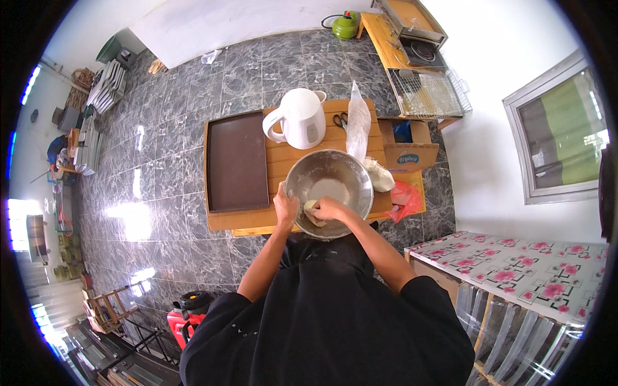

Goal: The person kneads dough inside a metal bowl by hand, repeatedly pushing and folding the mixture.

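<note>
A wide metal mixing bowl (pixel 328 168) sits at the front of the wooden table, with whitish smears on its inner wall. My left hand (pixel 286 206) is closed on the bowl's left rim. Inside the bowl, my right hand (pixel 329 210) has its fingers wrapped round a pale lump of dough (pixel 315 213), near the side closest to me. Part of the lump is hidden beneath those fingers. Behind the bowl stands a white electric kettle (pixel 302 119). To its right lie black-handled scissors (pixel 340 119) and a clear plastic bag (pixel 358 125) with whitish contents.
A dark rectangular tray (pixel 237 161) covers the table's left part. Right of the bowl are a white bag (pixel 380 176) and a red plastic bag (pixel 405 198). A cardboard box (pixel 409 148) stands beyond them. A flower-patterned cabinet top (pixel 508 264) is at my right.
</note>
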The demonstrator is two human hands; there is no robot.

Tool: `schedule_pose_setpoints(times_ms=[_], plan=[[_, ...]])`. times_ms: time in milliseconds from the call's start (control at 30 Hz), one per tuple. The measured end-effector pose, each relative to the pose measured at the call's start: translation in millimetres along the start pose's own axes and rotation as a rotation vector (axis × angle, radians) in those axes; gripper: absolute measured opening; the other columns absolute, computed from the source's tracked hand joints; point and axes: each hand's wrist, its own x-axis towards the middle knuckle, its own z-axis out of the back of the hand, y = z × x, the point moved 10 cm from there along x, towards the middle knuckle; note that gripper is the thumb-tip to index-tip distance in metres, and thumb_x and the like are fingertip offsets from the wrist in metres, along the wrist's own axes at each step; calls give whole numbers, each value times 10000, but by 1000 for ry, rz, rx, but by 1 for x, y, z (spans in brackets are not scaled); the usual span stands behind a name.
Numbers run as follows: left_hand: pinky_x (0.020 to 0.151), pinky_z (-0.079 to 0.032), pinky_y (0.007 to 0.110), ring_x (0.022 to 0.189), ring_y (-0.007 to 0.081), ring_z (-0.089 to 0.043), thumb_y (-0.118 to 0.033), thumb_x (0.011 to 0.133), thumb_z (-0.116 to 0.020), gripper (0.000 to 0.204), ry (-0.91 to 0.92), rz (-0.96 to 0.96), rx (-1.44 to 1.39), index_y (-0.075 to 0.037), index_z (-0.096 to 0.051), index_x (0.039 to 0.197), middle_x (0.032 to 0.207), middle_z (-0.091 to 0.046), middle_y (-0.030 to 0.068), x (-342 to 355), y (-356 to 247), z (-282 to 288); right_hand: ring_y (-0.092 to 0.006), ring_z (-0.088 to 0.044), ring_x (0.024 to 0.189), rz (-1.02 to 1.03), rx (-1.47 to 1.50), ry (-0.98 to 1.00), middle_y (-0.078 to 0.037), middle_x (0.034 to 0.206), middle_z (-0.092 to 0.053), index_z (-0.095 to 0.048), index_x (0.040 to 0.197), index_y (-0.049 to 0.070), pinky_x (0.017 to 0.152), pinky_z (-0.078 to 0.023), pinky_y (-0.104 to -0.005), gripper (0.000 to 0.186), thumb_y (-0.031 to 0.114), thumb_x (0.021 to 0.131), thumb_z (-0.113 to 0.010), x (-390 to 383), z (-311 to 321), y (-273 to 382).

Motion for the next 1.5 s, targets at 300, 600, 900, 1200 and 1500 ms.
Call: schedule_pose_setpoints(times_ms=[300,600,900,1200,1500], plan=[[756,-499,476,883,464,-639,22,771,-498,328,21,55,-12,-18,-558,1091,898,-665,273,-8,-12,-1,-225,-584,477,-442,472,311,-139,574,-639,-694,652,-35,512,-476,-359,555,247,911,-294,14,-45,-35],[764,-488,501,904,471,-625,30,783,-479,330,18,44,32,-20,-558,1100,923,-659,279,-9,-12,-1,-319,-650,539,2,-315,-260,-169,573,-636,-661,601,7,549,-532,-417,315,125,831,-480,11,5,26],[775,-493,495,924,474,-619,57,784,-501,319,42,75,14,7,-550,1095,950,-662,275,-10,-9,-1,-352,-617,469,-122,-328,-827,-201,519,-596,-625,490,48,483,-506,-460,439,176,887,-486,19,26,16],[784,-489,495,943,470,-614,43,778,-519,313,13,73,-16,3,-558,1086,965,-656,278,-12,-5,0,-360,-576,416,-115,-302,-1068,-231,486,-560,-610,473,4,471,-498,-451,493,217,901,-490,10,33,-9],[751,-484,508,898,484,-606,43,784,-516,303,16,-8,-21,-12,-537,1081,906,-648,281,-6,-4,0,-223,-663,602,-214,503,8,-190,711,-689,-687,738,-85,659,-537,-322,634,439,995,-439,39,-2,-36]])
